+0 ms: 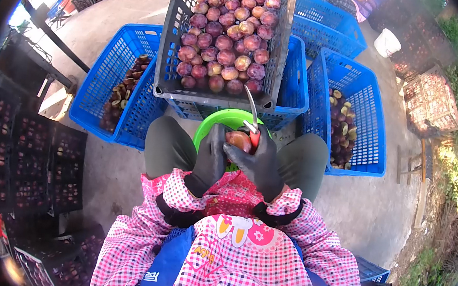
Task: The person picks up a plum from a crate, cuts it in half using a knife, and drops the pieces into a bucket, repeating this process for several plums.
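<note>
"Two holds to record: dark-gloved left hand (pixel 214 150), cupped around one side of a round reddish-purple plum (pixel 239 140); dark-gloved right hand (pixel 261 157), closed on a red-handled metal tool with a curved blade (pixel 254 138), thumb against the plum; fruit between both hands, above a round green plastic basin (pixel 207 123)."

"Hazards?"

"Smooth skin could slip, turning metal toward the left hand; slack fingers could drop the fruit; clearance from blade tip to black plastic crate (pixel 166 61), undetermined; careless lifting might snag it."
</note>
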A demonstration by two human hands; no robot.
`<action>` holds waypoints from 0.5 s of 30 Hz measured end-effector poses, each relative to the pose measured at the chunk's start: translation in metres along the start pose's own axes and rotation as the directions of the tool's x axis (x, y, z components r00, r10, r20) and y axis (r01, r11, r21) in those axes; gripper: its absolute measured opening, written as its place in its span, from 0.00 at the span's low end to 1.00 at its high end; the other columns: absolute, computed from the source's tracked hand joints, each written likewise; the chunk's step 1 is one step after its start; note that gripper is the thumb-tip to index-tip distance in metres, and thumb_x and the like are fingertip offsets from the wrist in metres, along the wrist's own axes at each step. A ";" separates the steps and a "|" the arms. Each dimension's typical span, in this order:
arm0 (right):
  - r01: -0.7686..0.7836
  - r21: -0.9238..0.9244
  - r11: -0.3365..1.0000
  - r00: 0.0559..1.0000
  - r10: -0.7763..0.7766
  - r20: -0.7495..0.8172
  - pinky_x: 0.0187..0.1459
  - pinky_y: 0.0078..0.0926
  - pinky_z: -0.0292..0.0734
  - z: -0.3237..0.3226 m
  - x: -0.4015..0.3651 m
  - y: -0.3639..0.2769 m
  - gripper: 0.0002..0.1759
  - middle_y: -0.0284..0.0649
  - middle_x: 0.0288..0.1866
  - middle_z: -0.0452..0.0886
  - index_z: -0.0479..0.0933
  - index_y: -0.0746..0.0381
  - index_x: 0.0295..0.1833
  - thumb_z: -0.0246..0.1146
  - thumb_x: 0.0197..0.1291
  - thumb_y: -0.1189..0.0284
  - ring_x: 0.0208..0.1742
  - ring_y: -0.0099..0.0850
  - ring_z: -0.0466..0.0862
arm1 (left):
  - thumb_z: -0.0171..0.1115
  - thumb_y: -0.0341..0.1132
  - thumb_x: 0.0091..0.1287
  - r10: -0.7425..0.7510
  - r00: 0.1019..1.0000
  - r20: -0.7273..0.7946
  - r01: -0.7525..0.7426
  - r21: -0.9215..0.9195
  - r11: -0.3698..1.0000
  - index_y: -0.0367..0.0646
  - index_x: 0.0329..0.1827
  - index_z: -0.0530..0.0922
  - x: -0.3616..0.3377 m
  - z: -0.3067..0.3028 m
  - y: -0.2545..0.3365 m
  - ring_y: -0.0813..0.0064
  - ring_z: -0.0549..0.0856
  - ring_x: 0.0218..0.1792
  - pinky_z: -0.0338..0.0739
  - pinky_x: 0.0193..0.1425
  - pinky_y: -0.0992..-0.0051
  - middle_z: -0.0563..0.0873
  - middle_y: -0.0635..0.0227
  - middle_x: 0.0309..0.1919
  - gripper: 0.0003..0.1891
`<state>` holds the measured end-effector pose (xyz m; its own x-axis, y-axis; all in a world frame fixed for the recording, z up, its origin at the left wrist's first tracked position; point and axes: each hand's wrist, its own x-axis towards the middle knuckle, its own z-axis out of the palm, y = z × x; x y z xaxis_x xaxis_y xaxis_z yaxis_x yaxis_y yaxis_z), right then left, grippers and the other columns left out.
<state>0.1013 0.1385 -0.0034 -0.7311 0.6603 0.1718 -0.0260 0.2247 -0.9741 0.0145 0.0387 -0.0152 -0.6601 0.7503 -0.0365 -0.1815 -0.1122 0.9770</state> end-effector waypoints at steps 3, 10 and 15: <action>0.133 -0.102 0.986 0.991 -0.131 0.028 0.40 0.31 0.80 -0.012 -0.005 -0.001 0.31 0.41 0.39 0.82 0.75 0.65 0.51 0.81 0.48 0.61 0.35 0.31 0.83 | 0.35 0.52 0.83 -0.231 0.972 0.048 0.235 -0.151 0.960 0.41 0.45 0.80 0.001 -0.002 0.009 0.82 0.82 0.32 0.77 0.38 0.78 0.85 0.69 0.35 0.27; 0.381 -0.160 0.911 0.871 -0.295 0.393 0.42 0.30 0.81 -0.037 0.006 -0.008 0.30 0.41 0.38 0.84 0.75 0.67 0.53 0.79 0.48 0.65 0.37 0.30 0.85 | 0.52 0.44 0.78 -0.117 0.824 0.555 0.142 -0.002 0.990 0.40 0.60 0.75 -0.010 -0.018 0.002 0.78 0.80 0.32 0.75 0.39 0.74 0.83 0.66 0.37 0.18; -0.387 0.653 0.651 0.921 0.244 0.302 0.38 0.20 0.81 -0.041 0.008 0.021 0.23 0.37 0.46 0.84 0.73 0.66 0.62 0.58 0.72 0.60 0.42 0.23 0.85 | 0.41 0.56 0.80 -0.266 0.867 0.422 0.294 -0.003 0.956 0.45 0.69 0.69 0.003 -0.027 -0.001 0.68 0.87 0.36 0.83 0.43 0.66 0.83 0.58 0.45 0.27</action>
<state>0.1231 0.1780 -0.0160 -0.8862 0.4465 -0.1236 -0.1795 -0.5769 -0.7969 -0.0070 0.0239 -0.0222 -0.2169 0.9550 -0.2025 -0.3697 0.1116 0.9224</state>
